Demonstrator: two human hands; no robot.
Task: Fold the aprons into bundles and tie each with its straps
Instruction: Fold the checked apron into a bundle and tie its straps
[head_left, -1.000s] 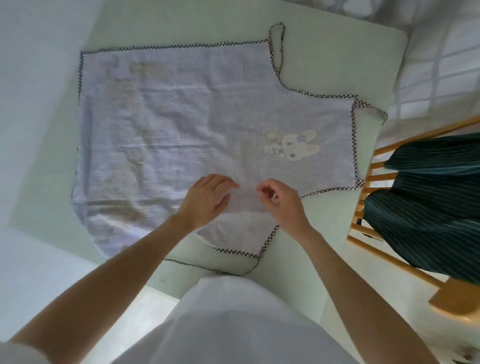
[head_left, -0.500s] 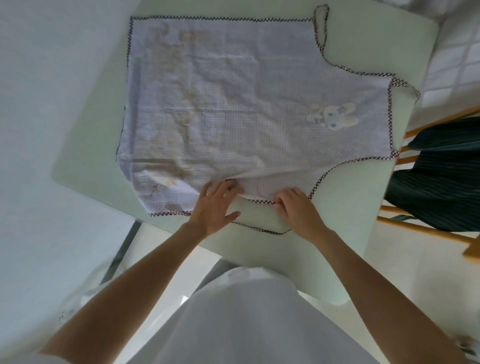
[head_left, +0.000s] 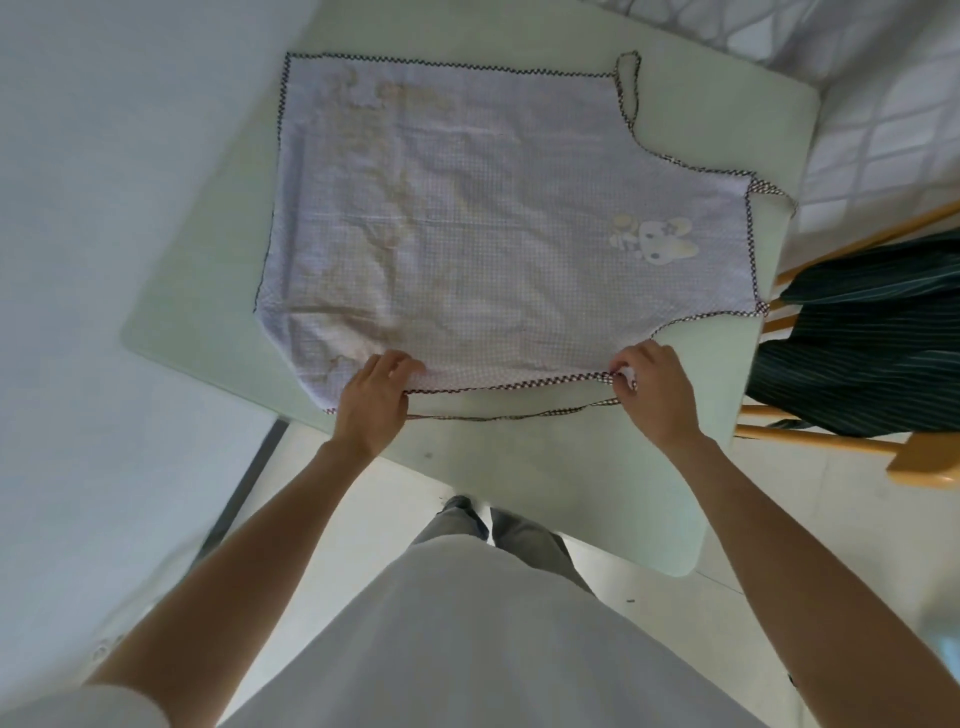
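Head view: a lilac checked apron (head_left: 498, 218) lies flat on a pale green table (head_left: 597, 478), left hand (head_left: 371, 402) and right hand (head_left: 655, 387) pinching its near hem, best lifted evenly for a straight fold

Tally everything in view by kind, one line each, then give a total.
Checked apron spread on the table: 1
Dark striped cloth draped over the chair: 1
Pale green table: 1
Wooden chair: 1
Hands gripping the apron's near edge: 2, left hand and right hand
Total: 6
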